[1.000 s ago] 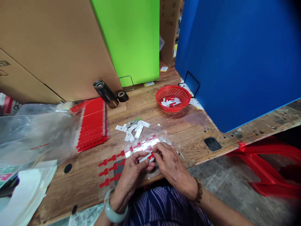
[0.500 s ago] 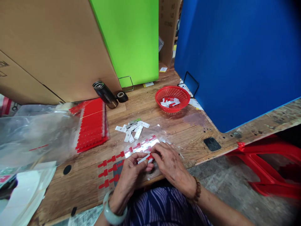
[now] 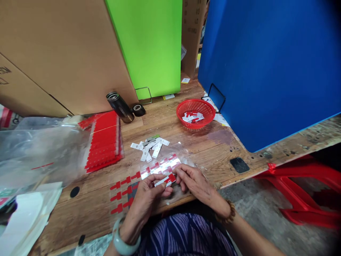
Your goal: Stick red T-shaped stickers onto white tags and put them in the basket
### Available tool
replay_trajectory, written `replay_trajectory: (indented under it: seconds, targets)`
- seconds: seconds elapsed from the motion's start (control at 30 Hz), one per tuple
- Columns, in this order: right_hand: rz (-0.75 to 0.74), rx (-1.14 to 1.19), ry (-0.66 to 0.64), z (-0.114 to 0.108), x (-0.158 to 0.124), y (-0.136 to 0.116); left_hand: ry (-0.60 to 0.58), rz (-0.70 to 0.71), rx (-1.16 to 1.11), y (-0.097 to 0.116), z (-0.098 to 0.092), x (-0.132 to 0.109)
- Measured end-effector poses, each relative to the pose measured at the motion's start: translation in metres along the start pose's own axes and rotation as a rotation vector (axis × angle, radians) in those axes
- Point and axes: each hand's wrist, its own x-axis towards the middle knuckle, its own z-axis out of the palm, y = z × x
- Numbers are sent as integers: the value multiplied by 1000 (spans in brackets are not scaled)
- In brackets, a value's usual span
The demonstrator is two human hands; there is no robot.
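The left hand (image 3: 149, 190) had its grip closed about a white strip (image 3: 158, 183), pinching it between thumb and fingers low over the near edge of the wooden tabletop (image 3: 87, 209). A red piece (image 3: 170, 178) lay across the strip's right-hand part, and that end stuck out past the left fingertips. The right hand (image 3: 194, 183) was just beside that end, fingers curled and thumb close to them; whether its grip was touching the strip or pinching anything could not be told. A pale bangle (image 3: 126, 242) circled the left wrist, a brown beaded bracelet (image 3: 231, 212) the right. Under and beside the hands lay clear sheeting (image 3: 179, 146) bearing rows of red T-shaped pieces (image 3: 116, 196). Beyond it was a loose pile of white strips (image 3: 157, 151), some crossing others, with a grey and green piece (image 3: 152, 138) on its far side. Farther off to the right, a red basket (image 3: 195, 125) held more white and red pieces (image 3: 192, 116). Toward the left were a stack of red sheets (image 3: 105, 137), a dark flask (image 3: 120, 107) with its mouth uncovered, and a small black ring-shaped item (image 3: 139, 110) near the flask's foot.
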Motion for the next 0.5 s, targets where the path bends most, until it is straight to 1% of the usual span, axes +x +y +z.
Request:
replay_trajectory:
  seconds: [0.1,0.23,0.37,0.5]
  targets:
    - [38,81,-48,6,1,-3,-32,14,15,-2,-2,0]
    - [61,189,-97,10,5,-3,-37,13,21,0,0,-5]
    - [93,257,-155,9,8,-2,-41,6,9,3,2,-9]
    - [117,359,-202,8,9,1,-23,9,4,4,0,-7]
